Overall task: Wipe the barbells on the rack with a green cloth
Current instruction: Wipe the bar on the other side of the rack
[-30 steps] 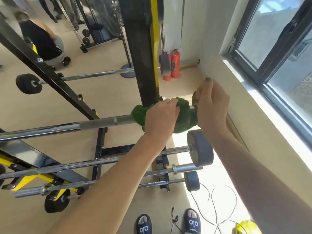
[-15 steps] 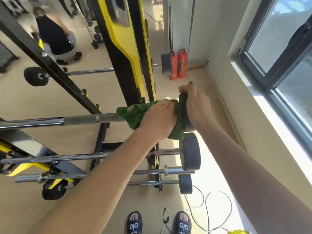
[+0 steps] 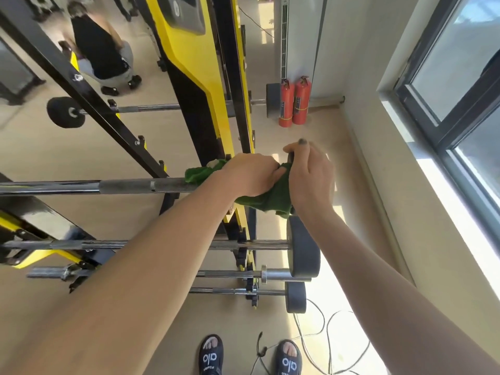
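a: nearest us, what do we have in hand?

b: our left hand (image 3: 250, 173) is pressed shut around the green cloth (image 3: 273, 197), bunching it against the top barbell (image 3: 124, 185) at the right-hand end of the rack (image 3: 238, 147). the cloth drapes below the bar, and a loose tail pokes out to the left of our knuckles.

a: and the other one?

b: our right hand (image 3: 311, 180) curls over the end plate (image 3: 290, 159), fingers wrapped down its far face. we judge it is steadying the bar while the left one rubs.

a: how will these things behave?

b: the cloth looks soft and light, so we grip it in a full fist or it slides off. the bar looks stiff, heavy steel; its knurled stretch should grab the fabric, the smooth chrome should not. we would hold the bar by the plate, as now.

a: further down the rack?

b: 3 more bars sit on lower pegs beneath, near the rack's right edge, the closest carrying a dark plate (image 3: 304, 247). we judge those are not yet wiped. beyond the rack's far side another barbell (image 3: 151, 107) lies across, then 2 red extinguishers (image 3: 295, 102) by the wall.
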`<action>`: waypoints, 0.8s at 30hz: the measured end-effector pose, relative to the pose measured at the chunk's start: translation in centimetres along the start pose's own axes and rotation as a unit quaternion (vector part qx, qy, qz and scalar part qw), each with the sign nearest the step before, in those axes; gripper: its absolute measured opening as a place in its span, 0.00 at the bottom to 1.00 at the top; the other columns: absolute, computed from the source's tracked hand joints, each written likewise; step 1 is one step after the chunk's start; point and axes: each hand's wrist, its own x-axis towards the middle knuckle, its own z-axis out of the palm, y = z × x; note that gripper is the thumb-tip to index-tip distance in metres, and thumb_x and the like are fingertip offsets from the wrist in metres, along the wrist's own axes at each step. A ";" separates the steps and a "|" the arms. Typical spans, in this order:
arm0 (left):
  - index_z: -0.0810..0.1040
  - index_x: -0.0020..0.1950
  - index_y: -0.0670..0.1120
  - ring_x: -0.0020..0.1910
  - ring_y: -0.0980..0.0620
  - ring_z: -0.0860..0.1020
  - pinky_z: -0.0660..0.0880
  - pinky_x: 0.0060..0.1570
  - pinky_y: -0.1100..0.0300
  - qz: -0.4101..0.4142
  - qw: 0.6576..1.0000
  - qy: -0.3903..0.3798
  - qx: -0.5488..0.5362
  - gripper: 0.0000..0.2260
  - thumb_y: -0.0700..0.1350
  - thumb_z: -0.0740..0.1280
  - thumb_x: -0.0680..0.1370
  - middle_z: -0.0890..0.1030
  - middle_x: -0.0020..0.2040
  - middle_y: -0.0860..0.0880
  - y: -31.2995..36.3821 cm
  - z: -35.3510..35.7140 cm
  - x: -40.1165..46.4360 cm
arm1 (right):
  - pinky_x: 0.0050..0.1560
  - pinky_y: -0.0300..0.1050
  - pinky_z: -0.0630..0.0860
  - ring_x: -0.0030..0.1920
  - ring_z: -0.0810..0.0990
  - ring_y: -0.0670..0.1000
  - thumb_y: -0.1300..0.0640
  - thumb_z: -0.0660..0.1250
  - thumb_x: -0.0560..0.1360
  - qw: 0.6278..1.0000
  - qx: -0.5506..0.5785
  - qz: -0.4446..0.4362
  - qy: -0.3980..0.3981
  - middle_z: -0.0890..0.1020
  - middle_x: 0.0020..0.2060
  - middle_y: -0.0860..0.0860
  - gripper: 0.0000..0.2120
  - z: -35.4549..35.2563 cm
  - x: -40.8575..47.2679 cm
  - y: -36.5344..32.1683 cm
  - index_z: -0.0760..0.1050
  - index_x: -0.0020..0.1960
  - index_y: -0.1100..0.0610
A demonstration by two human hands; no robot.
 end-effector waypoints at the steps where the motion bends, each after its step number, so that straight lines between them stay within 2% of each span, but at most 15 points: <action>1: 0.72 0.47 0.48 0.39 0.48 0.77 0.72 0.45 0.53 -0.006 1.000 -0.013 -0.010 0.15 0.50 0.49 0.85 0.74 0.35 0.51 0.0 -0.1 0.2 | 0.54 0.43 0.75 0.49 0.76 0.44 0.51 0.49 0.84 1.000 -0.001 -0.001 0.001 0.82 0.50 0.47 0.22 0.1 0.0 0.1 0.82 0.51 0.54; 6: 0.75 0.52 0.42 0.45 0.48 0.76 0.66 0.45 0.59 0.000 0.993 -0.107 -0.041 0.11 0.44 0.55 0.85 0.78 0.44 0.45 -0.4 -0.9 1.4 | 0.54 0.46 0.77 0.49 0.77 0.45 0.50 0.48 0.83 1.000 -0.008 -0.009 0.005 0.81 0.50 0.46 0.23 0.3 0.0 0.4 0.82 0.50 0.54; 9: 0.72 0.43 0.46 0.45 0.46 0.76 0.72 0.52 0.53 -0.021 0.983 -0.160 -0.083 0.11 0.44 0.57 0.84 0.75 0.40 0.47 -0.9 -1.1 2.1 | 0.52 0.43 0.77 0.46 0.77 0.44 0.51 0.48 0.83 1.000 -0.002 -0.019 0.005 0.81 0.48 0.47 0.23 0.3 0.0 0.6 0.82 0.50 0.55; 12: 0.73 0.46 0.44 0.45 0.46 0.76 0.73 0.52 0.53 -0.059 0.980 -0.154 -0.108 0.09 0.45 0.59 0.84 0.75 0.40 0.47 -0.5 -1.0 2.3 | 0.47 0.37 0.74 0.44 0.76 0.42 0.51 0.48 0.83 1.000 -0.002 -0.020 0.003 0.80 0.45 0.47 0.23 0.3 0.0 0.7 0.81 0.49 0.56; 14: 0.72 0.43 0.47 0.43 0.46 0.78 0.74 0.47 0.53 -0.084 0.990 -0.077 -0.083 0.10 0.47 0.58 0.83 0.73 0.36 0.50 0.4 -0.3 1.5 | 0.43 0.32 0.69 0.43 0.75 0.41 0.50 0.47 0.82 1.000 -0.006 -0.017 0.005 0.80 0.44 0.46 0.23 0.3 0.1 0.7 0.80 0.48 0.56; 15: 0.72 0.42 0.48 0.39 0.47 0.78 0.74 0.41 0.54 -0.112 0.993 0.006 -0.046 0.11 0.47 0.59 0.83 0.71 0.33 0.52 1.2 0.5 0.8 | 0.42 0.33 0.68 0.43 0.75 0.41 0.50 0.47 0.82 1.000 -0.008 -0.018 0.005 0.80 0.44 0.46 0.23 0.4 0.0 0.7 0.80 0.47 0.55; 17: 0.74 0.42 0.49 0.33 0.48 0.76 0.71 0.34 0.57 -0.172 0.970 0.171 0.005 0.09 0.47 0.61 0.81 0.70 0.31 0.53 3.3 2.4 -0.7 | 0.43 0.38 0.70 0.44 0.76 0.43 0.50 0.47 0.82 1.000 -0.003 -0.025 0.008 0.80 0.43 0.46 0.23 0.3 0.0 0.8 0.80 0.45 0.54; 18: 0.74 0.43 0.49 0.34 0.48 0.76 0.72 0.34 0.57 -0.192 0.953 0.233 0.001 0.07 0.47 0.62 0.81 0.72 0.32 0.53 4.4 3.2 -1.2 | 0.44 0.42 0.71 0.45 0.76 0.44 0.50 0.48 0.82 1.000 0.000 -0.029 0.010 0.80 0.43 0.45 0.22 0.2 -0.1 0.9 0.80 0.45 0.53; 19: 0.74 0.44 0.49 0.36 0.49 0.77 0.73 0.38 0.56 -0.203 0.937 0.285 -0.013 0.06 0.47 0.63 0.80 0.75 0.35 0.52 4.9 4.1 -1.5 | 0.45 0.43 0.72 0.46 0.76 0.44 0.51 0.48 0.83 0.999 0.003 -0.030 0.012 0.80 0.44 0.45 0.22 0.2 -0.1 0.9 0.80 0.45 0.53; 21: 0.74 0.49 0.48 0.46 0.48 0.78 0.72 0.52 0.55 -0.198 0.917 0.344 -0.039 0.04 0.47 0.65 0.79 0.79 0.44 0.49 5.1 6.3 -1.3 | 0.48 0.45 0.73 0.48 0.77 0.45 0.51 0.47 0.83 0.999 0.015 -0.026 0.014 0.80 0.46 0.45 0.22 0.2 -0.2 1.0 0.80 0.47 0.52; 24: 0.77 0.59 0.43 0.59 0.43 0.75 0.64 0.70 0.51 -0.150 0.904 0.401 -0.001 0.10 0.45 0.66 0.80 0.79 0.56 0.44 5.3 9.8 -2.2 | 0.53 0.48 0.76 0.51 0.77 0.45 0.51 0.48 0.84 0.999 0.049 -0.021 0.005 0.81 0.49 0.45 0.22 0.1 -0.1 1.1 0.81 0.49 0.52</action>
